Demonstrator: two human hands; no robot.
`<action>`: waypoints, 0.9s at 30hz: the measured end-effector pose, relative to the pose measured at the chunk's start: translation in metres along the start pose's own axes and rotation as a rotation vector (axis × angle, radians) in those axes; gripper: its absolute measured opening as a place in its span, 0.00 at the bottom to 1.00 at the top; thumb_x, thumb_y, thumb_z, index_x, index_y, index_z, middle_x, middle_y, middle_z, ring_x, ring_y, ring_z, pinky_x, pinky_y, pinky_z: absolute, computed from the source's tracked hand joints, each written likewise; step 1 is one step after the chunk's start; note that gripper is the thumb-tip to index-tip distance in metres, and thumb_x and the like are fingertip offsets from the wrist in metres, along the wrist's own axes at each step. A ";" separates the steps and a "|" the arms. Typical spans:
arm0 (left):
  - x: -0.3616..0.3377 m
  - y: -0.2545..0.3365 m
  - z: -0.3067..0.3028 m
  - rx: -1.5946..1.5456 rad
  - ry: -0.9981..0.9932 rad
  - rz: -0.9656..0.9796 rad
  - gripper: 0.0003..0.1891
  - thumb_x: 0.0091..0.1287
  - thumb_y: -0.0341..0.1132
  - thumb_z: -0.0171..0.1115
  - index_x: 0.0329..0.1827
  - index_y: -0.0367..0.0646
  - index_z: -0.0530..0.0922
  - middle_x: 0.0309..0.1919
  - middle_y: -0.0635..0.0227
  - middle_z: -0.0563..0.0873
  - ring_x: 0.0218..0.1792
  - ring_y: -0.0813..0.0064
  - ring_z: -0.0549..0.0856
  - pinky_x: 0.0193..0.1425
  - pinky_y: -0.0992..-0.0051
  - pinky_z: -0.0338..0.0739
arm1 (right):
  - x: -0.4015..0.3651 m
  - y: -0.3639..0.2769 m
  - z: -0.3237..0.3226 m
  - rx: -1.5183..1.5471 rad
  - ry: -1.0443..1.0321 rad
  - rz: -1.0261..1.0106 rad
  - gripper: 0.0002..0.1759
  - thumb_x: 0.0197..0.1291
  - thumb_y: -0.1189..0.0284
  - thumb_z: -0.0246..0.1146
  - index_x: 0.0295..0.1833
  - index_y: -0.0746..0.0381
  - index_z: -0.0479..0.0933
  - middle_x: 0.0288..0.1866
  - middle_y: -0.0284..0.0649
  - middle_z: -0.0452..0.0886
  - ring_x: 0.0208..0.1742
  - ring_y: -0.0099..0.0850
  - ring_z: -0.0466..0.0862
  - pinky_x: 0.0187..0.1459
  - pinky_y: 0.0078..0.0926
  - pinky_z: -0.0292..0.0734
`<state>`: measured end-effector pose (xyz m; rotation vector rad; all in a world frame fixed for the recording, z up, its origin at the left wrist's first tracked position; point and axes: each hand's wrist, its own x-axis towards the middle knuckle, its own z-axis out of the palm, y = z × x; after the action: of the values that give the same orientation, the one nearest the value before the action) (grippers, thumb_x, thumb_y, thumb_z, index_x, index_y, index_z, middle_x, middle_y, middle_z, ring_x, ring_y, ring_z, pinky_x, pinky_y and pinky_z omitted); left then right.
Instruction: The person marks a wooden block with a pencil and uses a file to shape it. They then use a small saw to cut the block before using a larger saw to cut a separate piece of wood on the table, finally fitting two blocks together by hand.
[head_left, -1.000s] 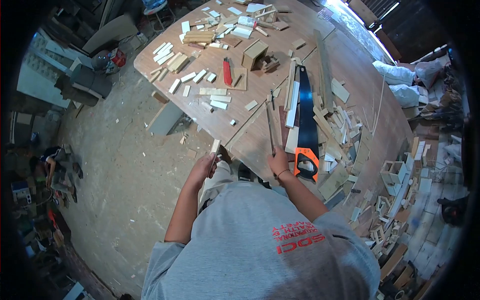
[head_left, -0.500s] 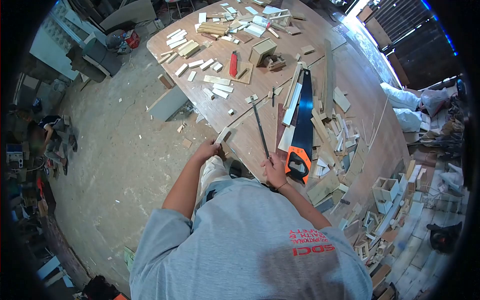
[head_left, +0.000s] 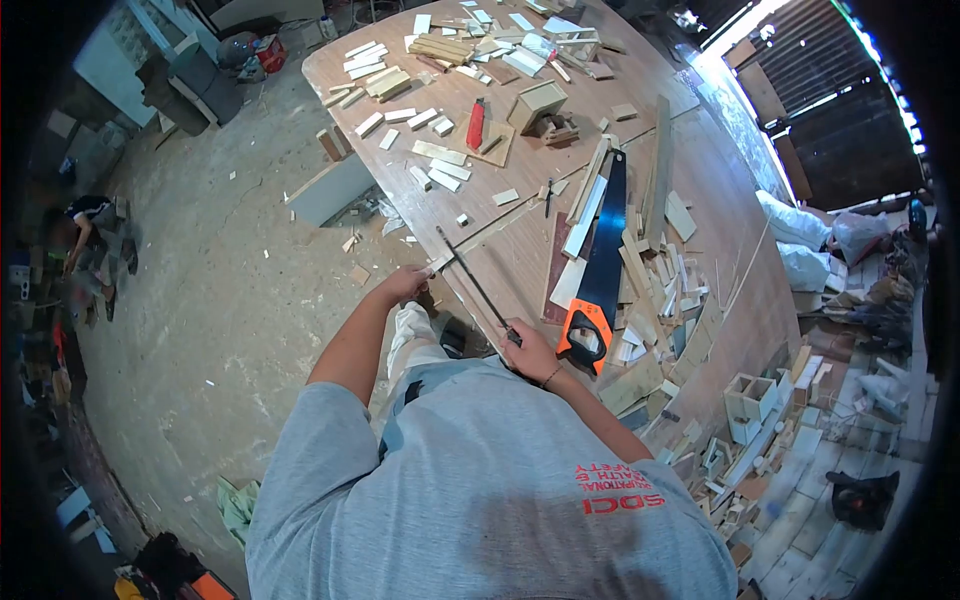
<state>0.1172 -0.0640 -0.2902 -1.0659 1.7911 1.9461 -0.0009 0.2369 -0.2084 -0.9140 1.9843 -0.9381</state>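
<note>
My left hand (head_left: pixel 403 285) grips a small pale wood piece (head_left: pixel 438 264) at the table's left edge. In my right hand (head_left: pixel 528 352) is the dark handle of a long, narrow, dark blade-like tool (head_left: pixel 474 281). Its far end slants up and left, crossing the wood piece close by my left fingers. Just right of my right hand lies a handsaw (head_left: pixel 604 250) with an orange and black handle and a dark blue blade. White and bare wood strips (head_left: pixel 584 215) lie along that saw's left side.
The wooden table (head_left: pixel 400 190) carries several scattered offcuts, a red-handled tool (head_left: pixel 476 125) on a small board, and a little wooden box (head_left: pixel 537 105). Scraps pile up along its right side. A person (head_left: pixel 92 235) crouches far left. White sacks (head_left: pixel 800 240) stand at right.
My right hand has moved left, and the dark tool has swung left so that it now crosses the wood piece. My left hand has shifted slightly left, still holding the piece.
</note>
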 end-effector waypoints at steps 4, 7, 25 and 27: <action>0.007 -0.006 -0.004 0.043 -0.026 0.048 0.18 0.70 0.46 0.53 0.45 0.38 0.80 0.25 0.68 0.79 0.24 0.77 0.75 0.28 0.75 0.70 | 0.010 -0.013 0.007 -0.124 -0.055 0.006 0.21 0.61 0.68 0.56 0.59 0.64 0.70 0.33 0.55 0.79 0.35 0.51 0.81 0.39 0.41 0.75; 0.013 -0.012 -0.003 0.055 -0.015 0.036 0.18 0.70 0.47 0.53 0.41 0.41 0.80 0.24 0.70 0.79 0.24 0.77 0.76 0.27 0.75 0.70 | 0.017 -0.019 0.011 -0.259 -0.107 0.032 0.23 0.62 0.68 0.54 0.62 0.63 0.68 0.34 0.59 0.80 0.38 0.58 0.80 0.42 0.48 0.74; 0.030 -0.022 0.001 0.078 0.030 0.025 0.20 0.67 0.46 0.54 0.40 0.35 0.81 0.23 0.68 0.79 0.19 0.76 0.75 0.21 0.74 0.68 | 0.027 -0.010 0.038 -0.351 -0.133 -0.073 0.24 0.66 0.69 0.51 0.67 0.62 0.63 0.41 0.62 0.79 0.43 0.60 0.79 0.45 0.53 0.73; 0.028 -0.022 0.001 0.081 0.036 0.042 0.20 0.66 0.46 0.54 0.40 0.35 0.82 0.23 0.68 0.79 0.19 0.76 0.75 0.21 0.74 0.67 | 0.028 -0.005 0.041 -0.339 -0.111 -0.093 0.24 0.66 0.69 0.51 0.67 0.62 0.63 0.41 0.62 0.79 0.43 0.60 0.78 0.45 0.53 0.73</action>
<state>0.1117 -0.0668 -0.3254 -1.0517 1.9083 1.8722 0.0221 0.1993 -0.2314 -1.2269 2.0535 -0.5931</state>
